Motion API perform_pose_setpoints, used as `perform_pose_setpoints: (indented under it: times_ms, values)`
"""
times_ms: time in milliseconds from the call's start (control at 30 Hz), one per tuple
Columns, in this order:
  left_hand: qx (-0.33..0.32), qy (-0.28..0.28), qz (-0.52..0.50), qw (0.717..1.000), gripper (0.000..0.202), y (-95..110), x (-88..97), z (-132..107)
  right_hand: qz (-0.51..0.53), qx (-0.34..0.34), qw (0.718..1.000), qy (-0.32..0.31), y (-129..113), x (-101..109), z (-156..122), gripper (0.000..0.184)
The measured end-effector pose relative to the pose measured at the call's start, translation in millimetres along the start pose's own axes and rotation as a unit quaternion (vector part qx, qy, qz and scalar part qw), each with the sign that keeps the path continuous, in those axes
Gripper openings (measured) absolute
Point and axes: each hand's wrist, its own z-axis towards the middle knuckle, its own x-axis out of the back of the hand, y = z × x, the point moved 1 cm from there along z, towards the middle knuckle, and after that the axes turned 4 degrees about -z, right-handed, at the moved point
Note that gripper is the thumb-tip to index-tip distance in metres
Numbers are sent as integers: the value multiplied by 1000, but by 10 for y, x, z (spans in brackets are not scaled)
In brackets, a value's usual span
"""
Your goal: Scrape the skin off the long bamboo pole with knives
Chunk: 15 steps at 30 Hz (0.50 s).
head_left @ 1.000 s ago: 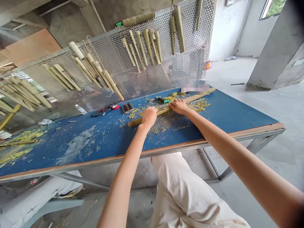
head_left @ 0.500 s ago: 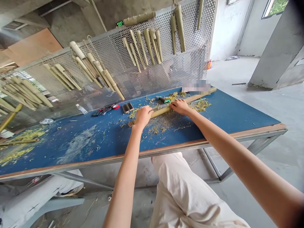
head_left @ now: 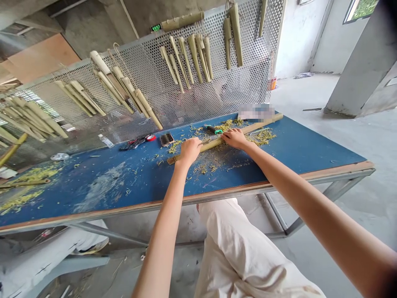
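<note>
A long bamboo pole (head_left: 214,144) lies slantwise across the blue work table (head_left: 310,145). My left hand (head_left: 190,150) is closed over the pole's near-left part. From its fingers a thin metal blade (head_left: 205,142) sticks out to the right, lying along the top of the bamboo; its handle, if any, is hidden. My right hand (head_left: 235,138) is wrapped over the pole about midway along it. Yellow-green shavings (head_left: 263,137) are scattered on both sides of the pole. Just behind my right hand rests a tool with a black and green handle (head_left: 214,130).
A dark phone-like object (head_left: 166,140), a red tape roll (head_left: 151,138) with dark tools and a clear bottle (head_left: 106,141) stand along the back edge. Behind rises a perforated metal screen (head_left: 198,97) hung with bamboo pieces. At the left, another person's leg (head_left: 46,256) shows below the table.
My left hand has slid slightly to the right along the pole with the blade. My right hand stays in place on the bamboo.
</note>
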Motion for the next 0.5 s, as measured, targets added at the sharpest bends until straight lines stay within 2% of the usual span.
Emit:
perform_pose_setpoints:
  times_ms: [133,367,500]
  values:
    - [-2,0,27,1000,26,-23,47,-22,3,5,1000,6,14,-10,6,54]
    - [-16,-21,88,996,35,227,55,28,-8,-3,1000,8,19,-41,30,55]
    - [0,-12,65,998,32,125,111,-5,-5,5,1000,13,30,-50,31,55]
